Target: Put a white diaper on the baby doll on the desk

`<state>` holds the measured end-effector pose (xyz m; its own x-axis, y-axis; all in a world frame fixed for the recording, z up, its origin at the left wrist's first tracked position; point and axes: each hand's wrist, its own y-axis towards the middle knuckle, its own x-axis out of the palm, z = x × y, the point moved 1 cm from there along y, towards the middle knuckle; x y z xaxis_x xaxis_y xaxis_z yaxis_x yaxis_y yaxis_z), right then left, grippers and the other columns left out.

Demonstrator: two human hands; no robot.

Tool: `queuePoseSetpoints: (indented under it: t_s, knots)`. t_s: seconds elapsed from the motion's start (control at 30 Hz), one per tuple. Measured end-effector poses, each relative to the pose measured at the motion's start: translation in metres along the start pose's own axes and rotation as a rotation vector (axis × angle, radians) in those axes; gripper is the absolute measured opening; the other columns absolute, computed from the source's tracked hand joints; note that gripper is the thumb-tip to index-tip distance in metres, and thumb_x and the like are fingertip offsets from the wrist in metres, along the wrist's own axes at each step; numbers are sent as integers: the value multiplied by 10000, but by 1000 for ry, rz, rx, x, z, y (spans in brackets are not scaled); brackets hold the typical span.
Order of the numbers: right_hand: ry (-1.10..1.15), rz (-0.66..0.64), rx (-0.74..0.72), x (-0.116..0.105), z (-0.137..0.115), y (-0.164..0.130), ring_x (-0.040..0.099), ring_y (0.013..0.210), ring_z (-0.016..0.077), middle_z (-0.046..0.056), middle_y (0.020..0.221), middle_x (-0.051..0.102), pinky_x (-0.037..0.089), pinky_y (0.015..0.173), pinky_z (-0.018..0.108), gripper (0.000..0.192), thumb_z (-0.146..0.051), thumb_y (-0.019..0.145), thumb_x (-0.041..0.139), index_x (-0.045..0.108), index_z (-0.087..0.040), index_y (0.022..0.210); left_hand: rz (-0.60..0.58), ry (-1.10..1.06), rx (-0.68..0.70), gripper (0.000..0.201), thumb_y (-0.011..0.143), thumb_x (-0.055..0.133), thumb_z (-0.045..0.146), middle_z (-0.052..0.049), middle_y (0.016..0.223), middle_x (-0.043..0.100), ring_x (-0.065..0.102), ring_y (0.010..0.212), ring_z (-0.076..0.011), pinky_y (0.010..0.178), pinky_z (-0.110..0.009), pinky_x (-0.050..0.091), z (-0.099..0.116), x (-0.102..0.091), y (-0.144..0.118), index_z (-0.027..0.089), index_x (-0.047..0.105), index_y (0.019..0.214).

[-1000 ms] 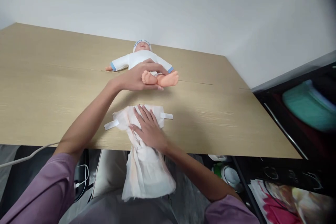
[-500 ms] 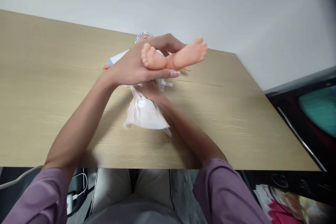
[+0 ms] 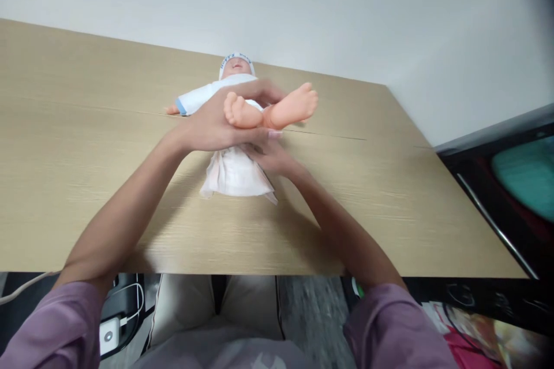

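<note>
Feet of the pink plastic baby doll (image 3: 243,113) are lower and farther left than half a second ago; crinkled white disposable diaper (image 3: 238,176) is fully on the flat light wood-grain worktop (image 3: 367,202), where a second ago its near end hung off the front edge. Left to right: small white square device (image 3: 109,335) with a white cable (image 3: 123,321) plugged in, below worktop level. Left hand (image 3: 212,124): grip wrapped round both ankles, thumb underneath, feet held up. Doll is on its back, head at the far side, white blue-cuffed shirt (image 3: 197,97), white cap (image 3: 236,57) with blue lettering. Diaper's far end is hidden behind the left hand. Right hand (image 3: 268,155): just below left thumb, at diaper's upper right; fingertips hidden, can't tell how closed that grip is or what it holds. Far right: rounded teal object (image 3: 526,179), blurred.
</note>
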<state>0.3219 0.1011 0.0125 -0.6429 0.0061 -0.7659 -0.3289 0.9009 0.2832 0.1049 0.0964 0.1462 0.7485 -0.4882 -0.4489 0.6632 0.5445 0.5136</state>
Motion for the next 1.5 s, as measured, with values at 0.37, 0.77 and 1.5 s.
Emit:
queuePoseSetpoints:
  t_s: [0.37, 0.77, 1.5]
  knots:
    - [195, 396, -260, -16, -43, -66, 606, 1587, 374, 135, 1674, 650, 509, 1348, 602, 677, -486, 1086, 755, 511, -323, 1697, 48, 134, 10, 613, 896, 970, 617, -113, 1374, 827, 778, 1271, -291, 1131, -434, 621, -13, 28, -41, 256, 795, 1359]
    - [-132, -1, -451, -35, 19, -103, 625, 1599, 316, 89, 1599, 744, 332, 1449, 630, 452, -211, 1061, 505, 768, -286, 1421, -284, 548, 75, 387, 962, 785, 276, -161, 1563, 756, 609, 1584, -420, 1286, -632, 518, -65, -18, -143, 255, 799, 1348]
    - [-304, 0, -297, -11, -15, -120, 585, 1594, 410, 208, 1581, 699, 379, 1417, 668, 633, -507, 1054, 770, 675, -195, 1596, -270, 719, -198, 471, 991, 787, 493, -142, 1560, 719, 495, 1579, -472, 1313, -640, 419, -52, 34, -148, 213, 751, 1368]
